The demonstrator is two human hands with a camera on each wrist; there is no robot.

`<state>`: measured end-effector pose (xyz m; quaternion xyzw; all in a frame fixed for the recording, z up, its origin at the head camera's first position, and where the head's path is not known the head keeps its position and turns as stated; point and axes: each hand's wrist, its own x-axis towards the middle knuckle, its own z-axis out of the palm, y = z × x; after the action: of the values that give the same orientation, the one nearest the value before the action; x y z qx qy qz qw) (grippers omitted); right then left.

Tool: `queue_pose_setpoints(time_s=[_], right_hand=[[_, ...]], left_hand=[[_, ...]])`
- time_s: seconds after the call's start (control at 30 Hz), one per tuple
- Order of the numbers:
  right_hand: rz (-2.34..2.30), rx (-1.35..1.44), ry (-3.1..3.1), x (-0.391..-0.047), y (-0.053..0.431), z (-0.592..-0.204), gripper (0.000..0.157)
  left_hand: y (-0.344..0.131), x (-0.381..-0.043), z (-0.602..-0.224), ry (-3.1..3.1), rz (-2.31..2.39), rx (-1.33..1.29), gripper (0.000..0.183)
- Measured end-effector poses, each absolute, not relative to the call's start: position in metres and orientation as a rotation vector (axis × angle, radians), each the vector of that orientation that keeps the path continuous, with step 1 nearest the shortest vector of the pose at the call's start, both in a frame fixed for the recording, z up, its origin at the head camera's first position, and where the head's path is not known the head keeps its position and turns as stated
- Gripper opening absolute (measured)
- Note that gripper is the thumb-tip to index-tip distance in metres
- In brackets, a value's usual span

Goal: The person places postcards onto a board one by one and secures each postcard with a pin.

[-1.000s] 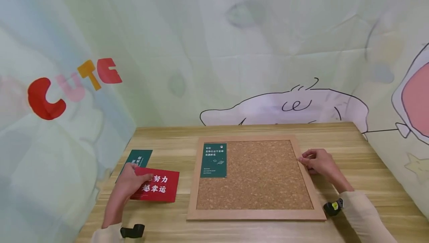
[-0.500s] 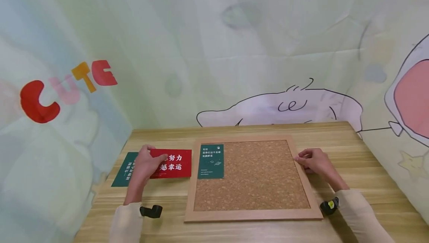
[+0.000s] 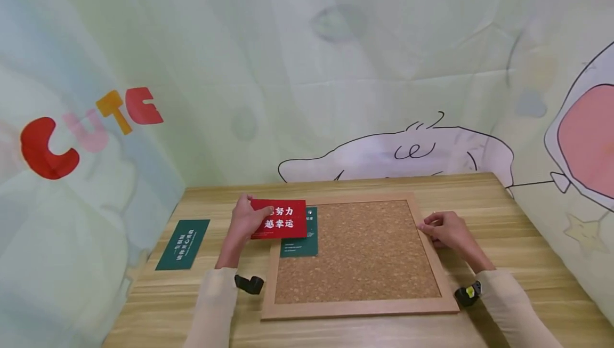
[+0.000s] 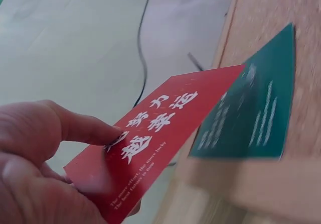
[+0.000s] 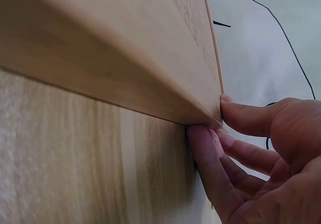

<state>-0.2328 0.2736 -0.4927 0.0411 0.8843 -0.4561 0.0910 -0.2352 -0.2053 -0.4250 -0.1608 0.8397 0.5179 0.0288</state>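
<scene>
On your wood-grain table [image 3: 355,332], your left hand [image 3: 243,221] pinches a red rectangular card [image 3: 281,220], your right hand [image 3: 450,229] the wood-framed corkboard [image 3: 369,262], one green card [image 3: 304,247] placed, another [image 3: 183,245] not.

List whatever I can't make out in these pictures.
Start of the top line on the red card: covered by the left hand in the head and left wrist views.
Upper left of the green card on the corkboard: behind the red card in the head view; its print is blurred in the left wrist view.
Fine print on the loose green card: too small in the head view.
</scene>
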Motion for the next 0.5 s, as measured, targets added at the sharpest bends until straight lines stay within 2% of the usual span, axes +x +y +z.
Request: queue_pose_setpoints(time_s=[0.2, 0.5], right_hand=[[-1.341, 0.132, 2.626, -0.233, 0.273, -0.491, 0.036], [-1.345, 0.155, 2.620, -0.232, 0.271, -0.490, 0.036]], left_hand=[[-0.170, -0.247, -0.436, 2.589, 1.620, -0.444, 0.054], [-0.122, -0.254, -0.448, 2.587, 1.646, -0.347, 0.051]])
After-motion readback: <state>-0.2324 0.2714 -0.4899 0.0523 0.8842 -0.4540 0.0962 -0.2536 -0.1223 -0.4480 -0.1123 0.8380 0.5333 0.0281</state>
